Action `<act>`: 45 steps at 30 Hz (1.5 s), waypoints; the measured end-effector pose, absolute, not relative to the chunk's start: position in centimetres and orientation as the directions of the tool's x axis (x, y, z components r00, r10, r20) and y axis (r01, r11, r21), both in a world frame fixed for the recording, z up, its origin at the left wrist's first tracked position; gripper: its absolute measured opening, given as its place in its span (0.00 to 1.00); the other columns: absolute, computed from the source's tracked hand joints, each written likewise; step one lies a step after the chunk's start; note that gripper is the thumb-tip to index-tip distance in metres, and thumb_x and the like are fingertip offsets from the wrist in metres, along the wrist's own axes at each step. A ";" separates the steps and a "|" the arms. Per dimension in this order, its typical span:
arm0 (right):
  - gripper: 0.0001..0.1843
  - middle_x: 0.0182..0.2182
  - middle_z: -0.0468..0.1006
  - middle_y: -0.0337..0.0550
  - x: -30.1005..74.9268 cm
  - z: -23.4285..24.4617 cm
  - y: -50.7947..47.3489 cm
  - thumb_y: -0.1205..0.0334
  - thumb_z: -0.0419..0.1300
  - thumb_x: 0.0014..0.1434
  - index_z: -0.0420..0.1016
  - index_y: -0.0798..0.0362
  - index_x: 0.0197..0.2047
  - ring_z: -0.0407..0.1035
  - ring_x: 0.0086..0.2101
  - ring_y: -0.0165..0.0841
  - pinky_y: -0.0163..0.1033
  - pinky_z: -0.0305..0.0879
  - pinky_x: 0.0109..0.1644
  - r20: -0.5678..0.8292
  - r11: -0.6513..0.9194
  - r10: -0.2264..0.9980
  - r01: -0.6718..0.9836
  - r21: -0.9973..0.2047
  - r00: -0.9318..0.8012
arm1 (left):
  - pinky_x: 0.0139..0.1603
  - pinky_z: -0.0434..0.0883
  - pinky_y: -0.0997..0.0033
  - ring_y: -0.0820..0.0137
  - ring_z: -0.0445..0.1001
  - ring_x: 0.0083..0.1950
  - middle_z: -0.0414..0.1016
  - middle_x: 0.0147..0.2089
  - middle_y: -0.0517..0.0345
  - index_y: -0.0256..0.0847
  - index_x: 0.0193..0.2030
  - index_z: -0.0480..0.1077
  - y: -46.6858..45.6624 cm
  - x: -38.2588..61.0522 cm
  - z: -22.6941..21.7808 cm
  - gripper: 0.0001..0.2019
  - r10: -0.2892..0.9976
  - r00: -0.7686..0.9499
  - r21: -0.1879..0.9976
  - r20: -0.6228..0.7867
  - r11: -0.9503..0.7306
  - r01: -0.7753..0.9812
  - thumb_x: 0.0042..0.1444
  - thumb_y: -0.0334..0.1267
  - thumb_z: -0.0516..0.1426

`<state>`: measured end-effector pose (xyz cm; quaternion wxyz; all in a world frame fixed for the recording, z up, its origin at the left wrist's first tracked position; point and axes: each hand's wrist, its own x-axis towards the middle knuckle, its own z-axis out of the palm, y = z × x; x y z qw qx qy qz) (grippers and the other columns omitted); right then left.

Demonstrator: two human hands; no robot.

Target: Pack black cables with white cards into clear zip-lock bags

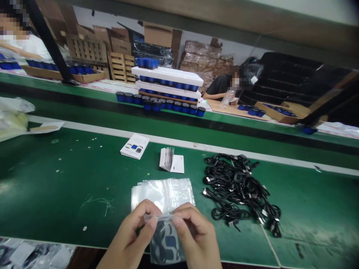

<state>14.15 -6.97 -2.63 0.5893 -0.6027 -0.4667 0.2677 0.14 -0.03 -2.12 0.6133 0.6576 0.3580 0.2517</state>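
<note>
On the green-topped work bench (56,175) I log, from the left, a crumpled white plastic bag (14,117) at the bench's edge, then a small white printed card box (135,146) lying flat, and a white folded booklet (171,160) with its pages fanned upward. Nearer me sits a loose stack of clear zip bags (162,194). My left hand (129,233) and my right hand (193,233) stand close together, narrow, each pinching the top edge of one clear zip bag (167,241) just in front of the stack; the bag hangs between them at the bench's near edge, holding something dark and blue that I cannot identify through the film. Just right of my right hand lies a tangled heap of black cables (238,188), not touching it. Across the far bench, well apart from my hands, I list rows of blue-lidded jars (157,105) below white foam trays (166,74), and further right a seated co-worker in a dark shirt (221,86).
</note>
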 end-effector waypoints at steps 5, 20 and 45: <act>0.15 0.23 0.69 0.37 11.8 -4.1 -6.3 0.51 0.53 0.62 0.68 0.51 0.29 0.65 0.24 0.30 0.32 0.60 0.28 0.187 0.106 0.798 0.171 -0.980 0.573 | 0.32 0.66 0.76 0.71 0.67 0.31 0.67 0.29 0.62 0.42 0.31 0.65 -1.0 1.6 -3.5 0.16 0.829 0.552 0.993 -0.089 0.033 0.111 0.59 0.53 0.51; 0.12 0.23 0.66 0.36 13.4 -4.4 -6.3 0.57 0.56 0.60 0.67 0.52 0.27 0.62 0.24 0.29 0.32 0.60 0.28 0.234 0.137 0.817 0.216 -0.967 0.528 | 0.39 0.70 0.73 0.67 0.71 0.36 0.72 0.35 0.58 0.45 0.35 0.72 -0.8 1.0 -2.6 0.15 0.846 0.533 0.982 0.015 -0.114 0.154 0.61 0.49 0.49; 0.12 0.21 0.69 0.37 13.0 -4.1 -7.1 0.61 0.57 0.59 0.71 0.53 0.25 0.64 0.23 0.29 0.33 0.58 0.28 0.255 0.128 0.862 0.298 -0.946 0.437 | 0.29 0.66 0.78 0.73 0.71 0.28 0.70 0.27 0.61 0.41 0.27 0.71 0.3 -0.2 -3.0 0.11 0.802 0.591 0.911 0.086 -0.303 0.280 0.59 0.41 0.54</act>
